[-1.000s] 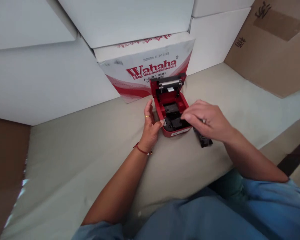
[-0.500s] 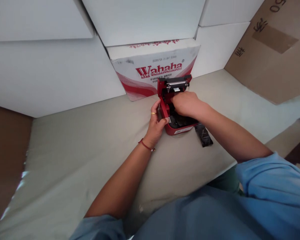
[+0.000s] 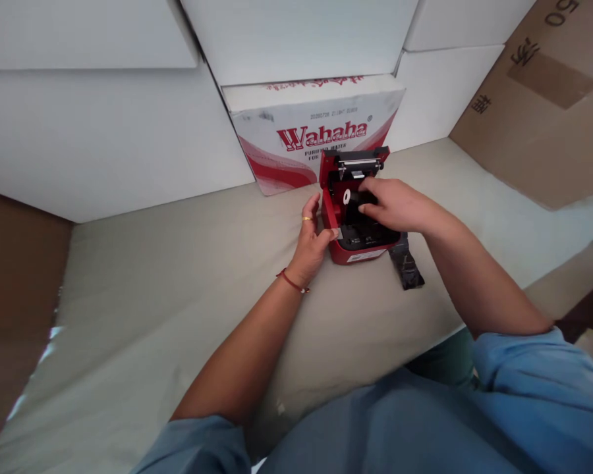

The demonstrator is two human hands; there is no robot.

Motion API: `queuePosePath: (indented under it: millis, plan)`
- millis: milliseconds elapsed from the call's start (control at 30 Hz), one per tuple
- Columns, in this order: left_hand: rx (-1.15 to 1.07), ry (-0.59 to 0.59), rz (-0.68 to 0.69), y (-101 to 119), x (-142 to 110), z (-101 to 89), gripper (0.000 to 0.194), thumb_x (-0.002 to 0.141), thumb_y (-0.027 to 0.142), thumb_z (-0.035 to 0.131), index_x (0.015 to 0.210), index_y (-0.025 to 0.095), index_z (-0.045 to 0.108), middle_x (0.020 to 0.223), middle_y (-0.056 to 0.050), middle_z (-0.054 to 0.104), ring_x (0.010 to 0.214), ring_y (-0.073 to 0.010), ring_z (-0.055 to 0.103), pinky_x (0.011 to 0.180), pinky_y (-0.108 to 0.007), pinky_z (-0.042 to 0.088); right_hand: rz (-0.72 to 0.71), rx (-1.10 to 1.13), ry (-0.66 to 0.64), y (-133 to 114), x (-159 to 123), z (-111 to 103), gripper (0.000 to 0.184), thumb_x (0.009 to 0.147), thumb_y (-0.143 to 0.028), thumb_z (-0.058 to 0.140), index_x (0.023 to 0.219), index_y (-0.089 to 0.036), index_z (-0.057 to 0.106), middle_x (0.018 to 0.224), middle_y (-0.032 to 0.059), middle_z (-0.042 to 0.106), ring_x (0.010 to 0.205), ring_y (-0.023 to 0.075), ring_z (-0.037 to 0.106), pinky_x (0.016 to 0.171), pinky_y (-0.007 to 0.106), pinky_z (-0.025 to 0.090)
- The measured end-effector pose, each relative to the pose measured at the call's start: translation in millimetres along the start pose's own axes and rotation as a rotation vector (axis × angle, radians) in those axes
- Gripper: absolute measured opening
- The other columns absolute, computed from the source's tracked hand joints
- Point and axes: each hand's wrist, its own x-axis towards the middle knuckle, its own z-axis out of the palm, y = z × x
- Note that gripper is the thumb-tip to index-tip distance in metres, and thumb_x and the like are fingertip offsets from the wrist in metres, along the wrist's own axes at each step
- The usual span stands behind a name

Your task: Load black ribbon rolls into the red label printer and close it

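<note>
A small red printer [image 3: 348, 249] stands on the beige table with its lid tipped up and back. My left hand [image 3: 312, 240] grips its left side, thumb on the front corner. My right hand [image 3: 394, 205] reaches into the open bay, fingers closed on a black roll [image 3: 354, 197] with a white core that sits inside. A black wrapper [image 3: 406, 266] lies flat on the table just right of the printer, under my right wrist.
A white and red Wahaha carton [image 3: 312, 131] stands right behind the printer, among stacked white boxes [image 3: 103, 131]. A brown cardboard box [image 3: 538, 99] leans at the back right. The table's near edge [image 3: 474, 316] runs past my right elbow.
My right hand left the front of the printer, went deep into the bay, and now holds the black roll inside it. My left hand kept its grip on the printer's side.
</note>
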Motion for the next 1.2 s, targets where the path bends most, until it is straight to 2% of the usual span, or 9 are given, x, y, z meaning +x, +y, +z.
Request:
queuePosePath:
  millis: [100, 267, 367, 500, 700, 867, 1000, 1100, 1200]
  plan:
    - [-0.134, 0.003, -0.039, 8, -1, 1.6, 0.084, 0.103, 0.058, 0.073, 0.174, 0.04, 0.033, 0.185, -0.009, 0.042, 0.171, -0.0307, 0.045, 0.136, -0.048, 0.045, -0.018, 0.324, 0.011, -4, -37, -33, 0.04, 0.102, -0.063, 0.073, 0.118, -0.027, 0.082, 0.111, 0.0069, 0.086, 0.094, 0.0293, 0.075, 0.083, 0.04, 0.058]
    - [-0.404, 0.031, -0.099, 24, 1, 5.1, 0.084, 0.089, 0.065, 0.088, 0.162, 0.039, 0.054, 0.176, -0.005, 0.055, 0.166, -0.0346, 0.048, 0.138, -0.051, 0.041, 0.298, 0.432, -0.044, 37, -104, -80, 0.058, 0.096, -0.08, 0.077, 0.122, -0.028, 0.084, 0.096, 0.0063, 0.08, 0.078, 0.024, 0.066, 0.07, 0.038, 0.049]
    - [-0.449, 0.077, -0.106, 26, 3, 6.2, 0.077, 0.09, 0.067, 0.087, 0.156, 0.038, 0.06, 0.17, -0.006, 0.06, 0.164, -0.0334, 0.051, 0.139, -0.051, 0.039, 0.386, 0.287, -0.199, 84, -125, -79, 0.062, 0.089, -0.083, 0.076, 0.114, -0.028, 0.086, 0.106, 0.0099, 0.085, 0.094, 0.0332, 0.075, 0.082, 0.045, 0.058]
    - [-0.444, 0.083, -0.118, 24, 5, 5.1, 0.071, 0.093, 0.067, 0.086, 0.152, 0.036, 0.062, 0.164, -0.007, 0.065, 0.161, -0.0323, 0.054, 0.138, -0.052, 0.04, 0.471, 0.054, -0.326, 122, -129, -52, 0.048, 0.089, -0.069, 0.075, 0.107, -0.026, 0.087, 0.11, 0.0125, 0.088, 0.099, 0.0361, 0.08, 0.09, 0.05, 0.063]
    - [-0.437, 0.113, -0.175, 25, 5, 2.2, 0.065, 0.092, 0.062, 0.088, 0.146, 0.035, 0.065, 0.161, -0.006, 0.066, 0.157, -0.0305, 0.058, 0.136, -0.05, 0.043, 0.395, -0.014, 0.026, 100, -112, -21, 0.04, 0.103, -0.051, 0.064, 0.125, -0.028, 0.088, 0.119, 0.0104, 0.089, 0.093, 0.0301, 0.081, 0.092, 0.047, 0.064]
    - [-0.447, 0.125, -0.191, 30, 5, 3.0, 0.062, 0.091, 0.056, 0.09, 0.143, 0.034, 0.066, 0.156, -0.005, 0.069, 0.151, -0.0287, 0.061, 0.132, -0.048, 0.046, 0.156, -0.052, -0.074, 78, -90, 6, 0.037, 0.101, -0.032, 0.069, 0.133, -0.026, 0.085, 0.136, 0.0105, 0.085, 0.11, 0.0298, 0.081, 0.095, 0.042, 0.062]
    - [-0.437, 0.129, -0.189, 28, 6, 4.3, 0.06, 0.091, 0.055, 0.088, 0.143, 0.034, 0.066, 0.155, -0.005, 0.069, 0.15, -0.0287, 0.061, 0.131, -0.048, 0.046, 0.176, -0.255, -0.138, 71, -82, 22, 0.04, 0.104, -0.029, 0.068, 0.141, -0.024, 0.081, 0.149, 0.0146, 0.079, 0.123, 0.0339, 0.079, 0.095, 0.042, 0.06]
    - [-0.404, 0.129, -0.17, 25, 6, 4.8, 0.059, 0.094, 0.056, 0.086, 0.144, 0.034, 0.065, 0.155, -0.006, 0.07, 0.151, -0.0294, 0.062, 0.132, -0.05, 0.045, 0.18, -0.202, -0.229, 71, -88, 1, 0.035, 0.102, -0.036, 0.072, 0.132, -0.024, 0.085, 0.131, 0.0136, 0.085, 0.111, 0.0318, 0.08, 0.092, 0.041, 0.061]
    - [-0.387, 0.137, -0.164, 23, 6, 5.5, 0.058, 0.095, 0.055, 0.084, 0.145, 0.033, 0.065, 0.155, -0.007, 0.07, 0.151, -0.0295, 0.062, 0.132, -0.05, 0.046, 0.061, 0.072, -0.339, 70, -106, -51, 0.04, 0.101, -0.054, 0.075, 0.128, -0.028, 0.088, 0.121, 0.0102, 0.086, 0.098, 0.028, 0.08, 0.085, 0.039, 0.062]
